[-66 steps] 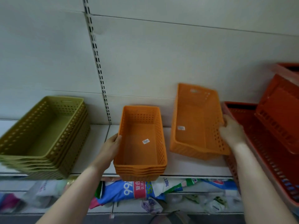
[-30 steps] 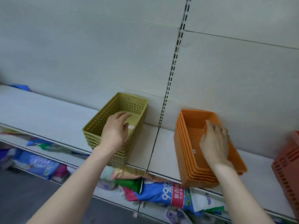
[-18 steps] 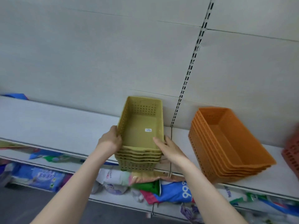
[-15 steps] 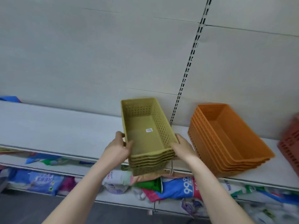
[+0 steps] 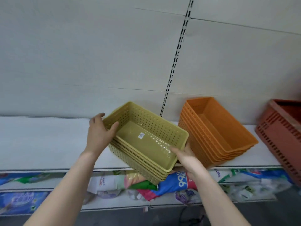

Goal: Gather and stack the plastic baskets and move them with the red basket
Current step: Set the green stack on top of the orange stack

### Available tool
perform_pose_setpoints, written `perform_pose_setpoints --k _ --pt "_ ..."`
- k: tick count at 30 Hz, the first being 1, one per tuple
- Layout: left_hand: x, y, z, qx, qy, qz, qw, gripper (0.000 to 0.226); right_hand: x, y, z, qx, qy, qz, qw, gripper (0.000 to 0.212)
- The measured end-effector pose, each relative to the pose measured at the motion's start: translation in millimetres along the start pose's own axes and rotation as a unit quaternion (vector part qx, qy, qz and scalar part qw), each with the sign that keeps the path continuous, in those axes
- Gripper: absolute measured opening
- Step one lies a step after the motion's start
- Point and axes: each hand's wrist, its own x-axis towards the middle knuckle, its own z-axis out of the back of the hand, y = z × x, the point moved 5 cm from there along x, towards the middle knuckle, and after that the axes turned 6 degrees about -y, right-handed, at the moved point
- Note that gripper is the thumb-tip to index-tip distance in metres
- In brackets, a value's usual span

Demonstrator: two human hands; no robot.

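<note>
Fingers (image 5: 112,128) of the left hand (image 5: 99,132) curl over the far-left corner of the green stack (image 5: 145,142), thumb inside the rim — firm hold. Right hand (image 5: 185,156) grips the near-right corner, thumb on the inner wall, other fingers hidden underneath. Stack sits tilted, raised off the shelf (image 5: 40,144), its near end past the shelf edge. Orange stack (image 5: 216,131) rests on the shelf just right of it; red basket (image 5: 280,132) at the far right.
</note>
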Motion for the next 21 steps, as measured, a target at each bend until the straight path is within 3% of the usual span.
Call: perform_pose_setpoints --k 1,3,8,10,14,18,21 --pt "7 3 -4 -0.069 0.065 0.053 0.994 0.059 -1 0 0 0.021 0.015 -0.021 0.999 0.068" --pt "15 7 -6 -0.16 0.119 0.126 0.972 0.052 -4 3 1 0.036 0.039 -0.029 0.998 0.066" --pt "15 9 -6 -0.178 0.143 0.148 0.962 0.023 -13 8 3 0.054 0.025 -0.004 0.998 0.06" --pt "7 9 -7 -0.228 0.142 0.149 0.952 0.024 -15 15 9 0.047 0.013 0.013 0.999 0.057" --pt "0 -19 -4 -0.282 0.106 0.08 0.95 0.031 -23 46 39 0.025 -0.015 0.056 0.998 0.056" --pt "4 -86 7 -0.314 0.017 -0.026 0.949 0.036 -37 100 82 0.053 -0.036 0.124 0.99 0.037" --pt "9 -153 9 -0.341 -0.009 -0.077 0.937 0.025 -46 132 120 0.095 -0.046 0.152 0.983 0.029"
